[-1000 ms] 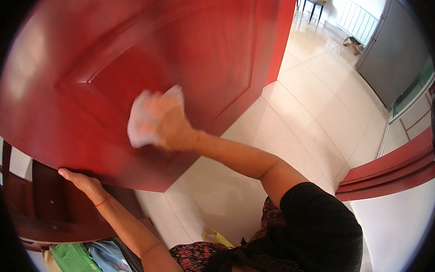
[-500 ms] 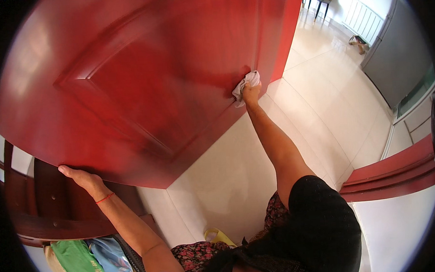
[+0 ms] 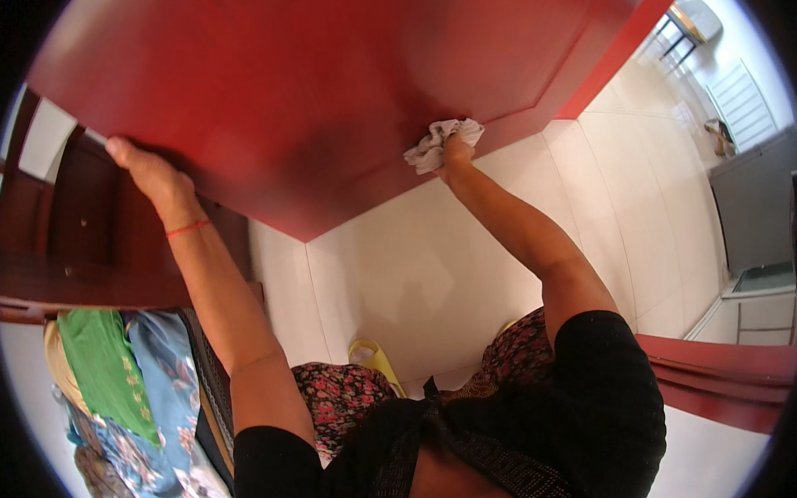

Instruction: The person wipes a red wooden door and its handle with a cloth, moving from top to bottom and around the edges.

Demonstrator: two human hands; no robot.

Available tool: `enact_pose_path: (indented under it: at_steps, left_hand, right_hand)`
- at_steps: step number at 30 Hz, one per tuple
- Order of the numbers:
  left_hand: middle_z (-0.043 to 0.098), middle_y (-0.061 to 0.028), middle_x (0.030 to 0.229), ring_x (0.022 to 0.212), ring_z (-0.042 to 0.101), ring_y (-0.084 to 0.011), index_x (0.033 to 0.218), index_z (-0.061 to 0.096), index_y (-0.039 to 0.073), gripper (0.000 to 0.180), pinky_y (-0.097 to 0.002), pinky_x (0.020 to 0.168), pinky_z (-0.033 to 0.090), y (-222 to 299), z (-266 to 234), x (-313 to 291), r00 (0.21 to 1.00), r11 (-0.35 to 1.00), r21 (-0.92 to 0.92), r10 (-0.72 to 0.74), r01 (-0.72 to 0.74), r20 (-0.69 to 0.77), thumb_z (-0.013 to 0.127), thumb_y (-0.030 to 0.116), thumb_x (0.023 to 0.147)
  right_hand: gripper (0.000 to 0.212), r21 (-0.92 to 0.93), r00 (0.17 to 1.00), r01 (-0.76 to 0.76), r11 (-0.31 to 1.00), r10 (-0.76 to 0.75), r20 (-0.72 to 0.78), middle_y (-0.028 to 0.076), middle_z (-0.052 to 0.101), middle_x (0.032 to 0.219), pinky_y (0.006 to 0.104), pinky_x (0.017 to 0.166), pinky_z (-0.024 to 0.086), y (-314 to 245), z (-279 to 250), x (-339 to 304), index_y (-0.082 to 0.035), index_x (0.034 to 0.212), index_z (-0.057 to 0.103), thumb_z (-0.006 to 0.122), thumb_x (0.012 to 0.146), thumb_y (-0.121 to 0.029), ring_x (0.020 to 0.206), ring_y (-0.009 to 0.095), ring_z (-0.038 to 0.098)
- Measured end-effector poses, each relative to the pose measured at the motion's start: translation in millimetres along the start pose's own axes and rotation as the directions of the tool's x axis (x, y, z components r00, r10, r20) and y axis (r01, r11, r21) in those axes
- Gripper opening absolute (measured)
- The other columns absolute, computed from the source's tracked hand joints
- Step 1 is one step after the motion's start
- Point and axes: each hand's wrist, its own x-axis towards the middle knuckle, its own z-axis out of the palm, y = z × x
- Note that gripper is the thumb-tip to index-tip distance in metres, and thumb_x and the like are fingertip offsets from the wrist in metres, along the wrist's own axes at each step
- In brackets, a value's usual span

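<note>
Red and glossy, the door (image 3: 340, 84) spreads across the top of our view, and we have 2 hands at it. Our right hand (image 3: 457, 153) grasps a crumpled pale cloth (image 3: 426, 151), bunched against the door's face close to its bottom edge. Our left hand (image 3: 154, 174) rests at the door's side edge; most of its fingers are out of sight, so we cannot tell how firmly it is clasped.

That left hand worries us most. If it slackened while the right pressed hard, the door could swing, and hidden fingers might get pinched against the dark wooden furniture (image 3: 100, 251) beyond. With the cloth wadded so small, a stroke past the bottom edge could scrape our knuckles or drag the cloth onto the tiled floor (image 3: 400, 284). We cannot tell whether the cloth is damp; if it is, drips could make those tiles slick under our 1 clearly visible yellow slipper (image 3: 376, 359). Should the door swing our way, its low corner could knock that foot. Pulling the left elbow outward might also snag the clothes (image 3: 104, 365) hanging just beside our forearm.
</note>
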Motion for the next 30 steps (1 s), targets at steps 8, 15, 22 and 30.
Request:
enact_pose_path:
  at_steps: [8,15,22,30]
  left_hand:
    - [0.039,-0.0130,0.140,0.126,0.039,-0.0260,0.138,0.034,-0.002,0.074,-0.0384,0.107,0.030,9,-3,-3,1.000,0.999,-0.024,0.028,-0.028,-0.006,0.038,0.056,0.092]
    - [0.035,-0.0098,0.144,0.129,0.036,-0.0240,0.140,0.031,0.002,0.065,-0.0375,0.109,0.027,6,-13,-8,0.998,0.998,-0.057,0.001,0.002,0.055,0.031,0.050,0.097]
    - [0.035,-0.0105,0.144,0.131,0.035,-0.0240,0.140,0.032,0.000,0.067,-0.0372,0.108,0.028,1,-23,3,0.999,0.997,-0.068,-0.019,0.021,0.028,0.031,0.052,0.096]
    - [0.039,-0.0096,0.141,0.127,0.039,-0.0228,0.137,0.036,-0.001,0.064,-0.0356,0.107,0.030,-5,-29,3,1.000,0.999,-0.050,0.001,-0.002,-0.003,0.032,0.049,0.097]
  right_hand:
    - [0.040,-0.024,0.632,-0.610,0.792,0.505,0.588,0.009,0.054,0.116,0.0489,0.086,0.049,-1,75,-196,-0.013,0.119,0.045,0.025,0.100,-0.042,0.104,0.026,0.055]
    - [0.038,0.175,0.679,-0.631,0.756,0.428,0.597,0.006,0.053,0.116,0.0435,0.077,0.052,-101,102,-299,-0.016,0.127,0.040,0.020,0.102,-0.037,0.100,0.024,0.057]
    - [0.037,0.604,0.568,0.370,0.706,-0.686,0.454,0.009,0.053,0.115,0.0354,0.088,0.046,-205,79,-255,-0.003,0.128,0.040,0.050,0.094,-0.014,0.101,0.020,0.054]
    - [0.075,-0.198,-0.110,0.961,-0.190,-0.928,0.355,0.026,0.028,0.141,0.0495,0.104,0.028,-208,109,-266,-0.004,0.137,0.034,0.065,0.068,-0.005,0.129,0.041,0.030]
